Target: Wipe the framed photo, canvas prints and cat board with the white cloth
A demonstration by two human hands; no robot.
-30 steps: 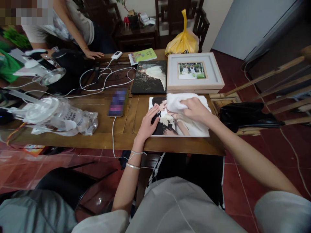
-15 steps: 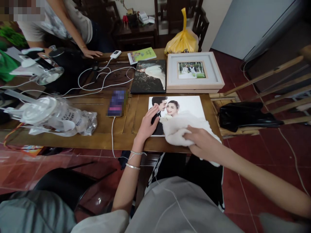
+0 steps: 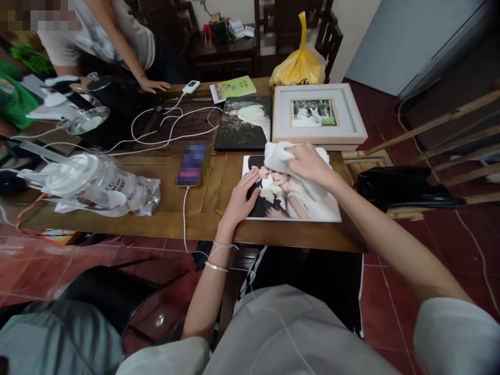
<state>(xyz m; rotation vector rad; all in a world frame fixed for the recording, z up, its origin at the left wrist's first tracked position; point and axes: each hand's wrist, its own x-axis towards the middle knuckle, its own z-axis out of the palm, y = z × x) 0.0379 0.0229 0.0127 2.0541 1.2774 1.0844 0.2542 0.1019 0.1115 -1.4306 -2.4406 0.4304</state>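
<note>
A wedding photo panel (image 3: 312, 200) lies flat near the front edge of the wooden table (image 3: 203, 224). My left hand (image 3: 242, 200) rests with fingers stretched out on the panel's left side. In my right hand (image 3: 310, 162) is a bunched white cloth (image 3: 276, 154), pressed over the panel's upper part and covering some of its top edge. Just behind lie a dark photo panel (image 3: 242, 127) with a pale dress on it and a light-framed picture (image 3: 281, 109), whose lower edge is close to the cloth.
A phone (image 3: 192, 164) on a white cable and a bagged plastic cup (image 3: 89, 177) lie to the left. A yellow bag (image 3: 300, 65) and a green booklet (image 3: 234, 88) sit at the back. Another person's hand (image 3: 154, 84) leans on the far edge.
My right hand has moved the cloth from the panel's lower right up to its top, uncovering the lower part of the picture. My left hand has stayed on the panel.
</note>
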